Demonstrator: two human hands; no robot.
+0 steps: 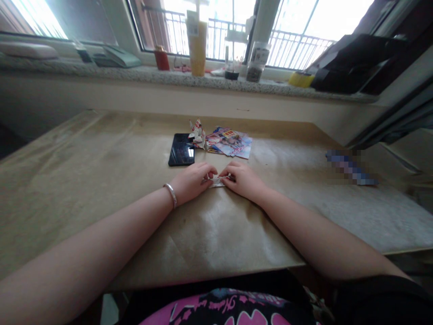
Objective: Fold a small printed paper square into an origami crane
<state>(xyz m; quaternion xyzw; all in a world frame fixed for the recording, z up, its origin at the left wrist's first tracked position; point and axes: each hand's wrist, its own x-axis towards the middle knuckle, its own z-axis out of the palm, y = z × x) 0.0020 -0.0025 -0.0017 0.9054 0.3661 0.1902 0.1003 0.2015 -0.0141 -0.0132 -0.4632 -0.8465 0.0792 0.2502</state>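
Both of my hands rest on the paper-covered table [101, 180], fingertips meeting over a small folded piece of printed paper [216, 181]. My left hand [191, 181], with a silver bracelet at the wrist, has its fingers curled and pinching the paper's left side. My right hand [244, 179] presses and pinches the right side. Most of the paper is hidden under the fingers. Just beyond lie a finished folded paper figure [199, 134], a stack of colourful printed sheets [232, 143] and a black phone [181, 150].
A granite windowsill [135, 74] behind the table carries a tall yellow bottle [197, 43], a red jar [161, 58], a glass jar [256, 63] and a yellow object [300, 79]. A blurred blue item [350, 168] lies at the right of the table.
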